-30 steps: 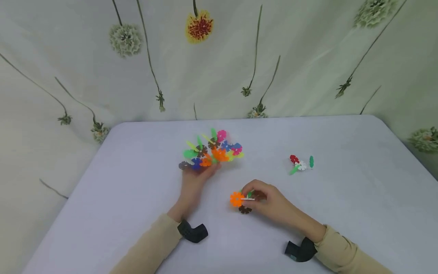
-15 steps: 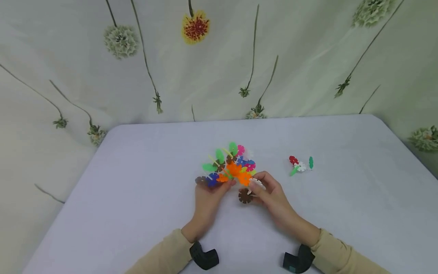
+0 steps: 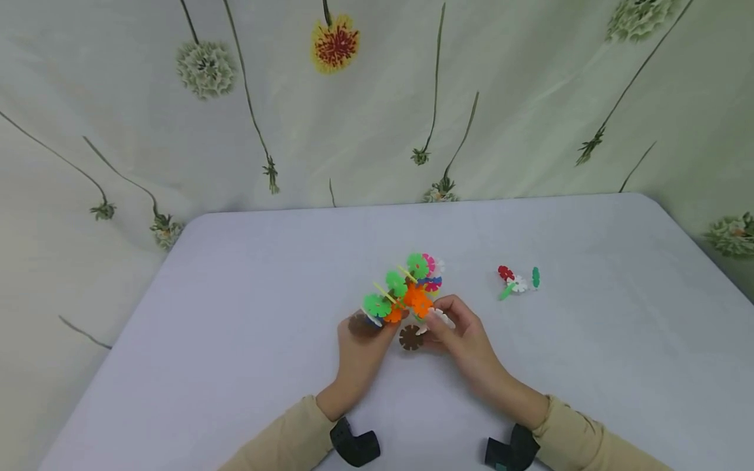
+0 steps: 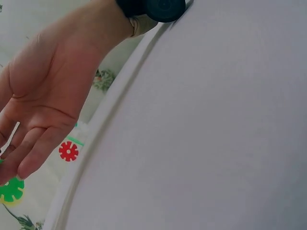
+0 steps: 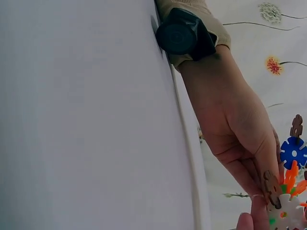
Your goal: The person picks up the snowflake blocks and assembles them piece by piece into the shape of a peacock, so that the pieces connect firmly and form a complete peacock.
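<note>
My left hand [image 3: 360, 358] holds a cluster of notched plastic snowflake discs [image 3: 396, 284] in green, orange, blue, pink and brown. Pressed up against its near side is a smaller group with a white disc [image 3: 443, 318] and a brown disc [image 3: 410, 337], gripped between the thumb and fingers of my right hand [image 3: 471, 350]. Whether the two groups are joined cannot be told. In the right wrist view a white disc [image 5: 290, 216] and a blue disc [image 5: 293, 152] show beyond the fingers. A green disc [image 4: 12, 190] peeks out below the left fingertips in the left wrist view.
Farther right on the white table [image 3: 589, 366] lies a small loose group with a red disc [image 3: 505, 273], a white one and light green ones. A dark green disc [image 3: 535, 277] stands beside it. A flower-print cloth [image 3: 377, 131] hangs behind the table.
The left hand has brought the large cluster right and nearer, up to the right hand's small group. Since half a second ago the cluster has turned, its green discs facing me more.
</note>
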Demonstrator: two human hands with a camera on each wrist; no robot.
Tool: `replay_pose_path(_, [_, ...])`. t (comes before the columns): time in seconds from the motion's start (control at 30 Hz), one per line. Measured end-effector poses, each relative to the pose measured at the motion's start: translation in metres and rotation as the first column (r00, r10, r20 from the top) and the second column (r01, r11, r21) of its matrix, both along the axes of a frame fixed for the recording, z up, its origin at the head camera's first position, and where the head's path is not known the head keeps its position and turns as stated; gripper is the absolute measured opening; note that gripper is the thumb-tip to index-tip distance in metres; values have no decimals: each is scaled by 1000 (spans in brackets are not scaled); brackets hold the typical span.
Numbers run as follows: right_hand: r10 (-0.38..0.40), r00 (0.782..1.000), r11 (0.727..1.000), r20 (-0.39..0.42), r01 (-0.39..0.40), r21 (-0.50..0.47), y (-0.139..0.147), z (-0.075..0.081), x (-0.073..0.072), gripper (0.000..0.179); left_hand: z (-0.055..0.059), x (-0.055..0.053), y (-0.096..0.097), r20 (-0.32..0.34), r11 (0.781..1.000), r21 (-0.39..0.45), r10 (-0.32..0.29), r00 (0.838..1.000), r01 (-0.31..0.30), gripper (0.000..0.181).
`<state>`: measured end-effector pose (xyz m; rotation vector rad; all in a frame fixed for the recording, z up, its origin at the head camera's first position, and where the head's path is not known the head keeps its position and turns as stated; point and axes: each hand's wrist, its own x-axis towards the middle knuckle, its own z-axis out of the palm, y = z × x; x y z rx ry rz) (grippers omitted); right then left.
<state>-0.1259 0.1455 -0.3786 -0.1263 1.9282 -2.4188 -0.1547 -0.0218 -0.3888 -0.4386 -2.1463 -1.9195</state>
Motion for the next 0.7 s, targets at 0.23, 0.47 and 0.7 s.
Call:
replay_pose_path(0.23, [46, 989, 991, -138, -27, 132, 4, 1, 0, 30, 0, -6, -8, -216, 995, -81, -77, 973, 61, 19])
replay_pose_path(0.47, [42, 987, 972, -153, -5, 235, 6, 3, 2, 28, 8, -11, -12, -124, 968, -163, -211, 970, 190, 46])
replay_pose_path(0.7, [31, 993, 953, -117, 6, 304, 7, 7, 2, 27, 6, -17, -17, -174, 930, -261, -308, 935, 258, 47])
